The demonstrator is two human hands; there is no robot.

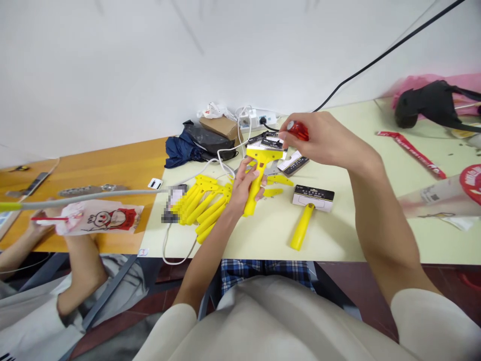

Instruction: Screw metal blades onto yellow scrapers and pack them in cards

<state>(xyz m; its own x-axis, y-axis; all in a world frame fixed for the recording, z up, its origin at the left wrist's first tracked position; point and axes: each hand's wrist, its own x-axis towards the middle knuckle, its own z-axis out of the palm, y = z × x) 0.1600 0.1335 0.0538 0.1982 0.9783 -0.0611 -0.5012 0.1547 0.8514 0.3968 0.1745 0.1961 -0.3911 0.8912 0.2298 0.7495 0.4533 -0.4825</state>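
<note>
My left hand (241, 186) is wrapped around the handle of a yellow scraper (264, 156), whose wide head points away from me. Above and to the right of that head, my right hand (326, 136) grips a screwdriver (300, 131) by its red handle. The screwdriver's tip is too small to make out. Left of my left hand lies a pile of yellow scrapers (205, 213). Loose yellow handle parts (273, 192) rest just beyond my fingers. To the right, another yellow scraper (301, 229) has a black-and-white card sleeve (313, 198) over its head.
Several black-and-white cards (296, 163) lie behind the scraper. A power strip (255, 119) with white cables and a dark blue bag (182, 149) stand near the wall. A clear drink cup (436, 198) is at right. A co-worker's arm (80, 265) is at left beside a printed bag (101, 218).
</note>
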